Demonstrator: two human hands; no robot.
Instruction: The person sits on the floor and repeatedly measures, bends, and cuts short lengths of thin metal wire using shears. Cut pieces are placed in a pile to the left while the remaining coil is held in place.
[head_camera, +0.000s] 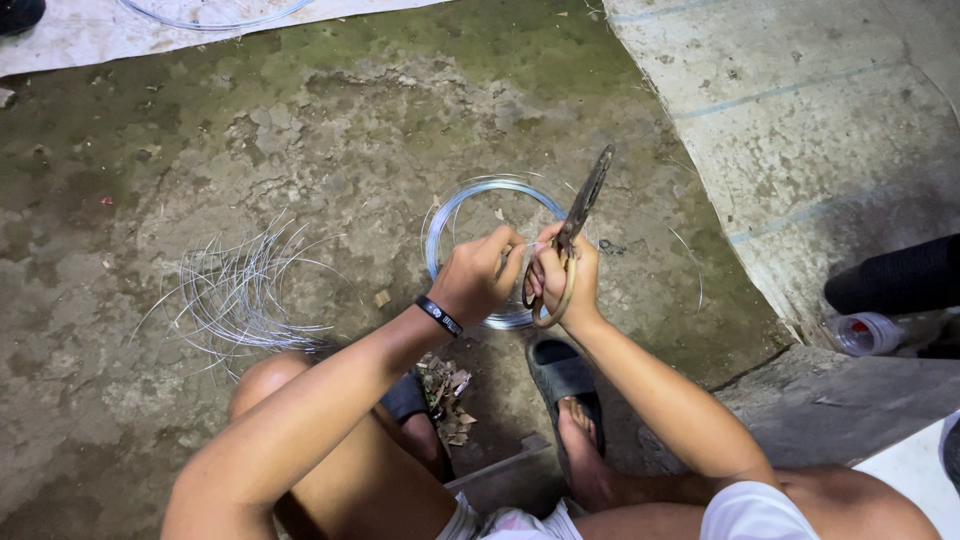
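Two hands meet over a wire coil on the floor.

The right hand is clenched on the handles of the shears — the long axis runs up and to the right, blades pointing away from the body. The left hand, just beside it, pinches what seems a thin wire near the handles; the wire itself is too fine to see well. The coil lies directly under both hands — cut wires are well apart, to the left.
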